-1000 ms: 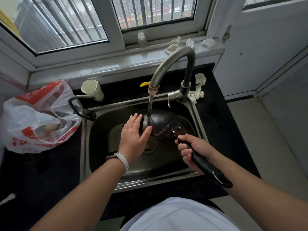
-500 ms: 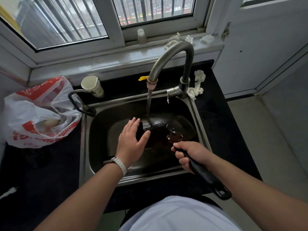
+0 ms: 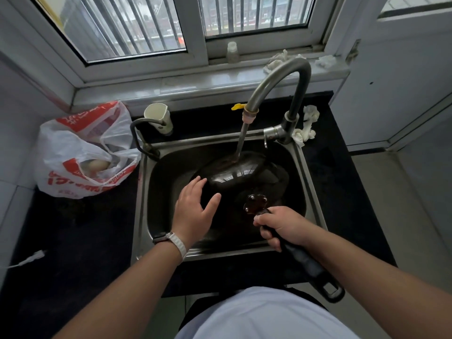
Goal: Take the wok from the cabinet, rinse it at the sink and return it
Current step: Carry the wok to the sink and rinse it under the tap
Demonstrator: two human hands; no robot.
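Note:
The dark wok [image 3: 241, 178] lies bottom-up in the steel sink [image 3: 143, 204], its wet rounded underside shining. Water runs from the curved faucet [image 3: 278, 79] onto the wok's far side. My right hand [image 3: 281, 225] grips the black handle [image 3: 308, 267] close to its riveted bracket; the handle's loop end sticks out over the counter's front edge. With fingers spread and straight, my left hand [image 3: 194, 212] rests against the wok's left side. A white watch band sits on that wrist.
A red-and-white plastic bag [image 3: 80, 152] lies on the black counter [image 3: 73, 241] left of the sink. A paper cup [image 3: 157, 117] stands behind a small second tap. White rags [image 3: 307, 126] lie by the faucet base and on the sill. A small bottle [image 3: 231, 52] stands there too.
The wok has been turned further over, so its rounded underside faces up under the stream. My left hand slid from the wok's middle down to its left side.

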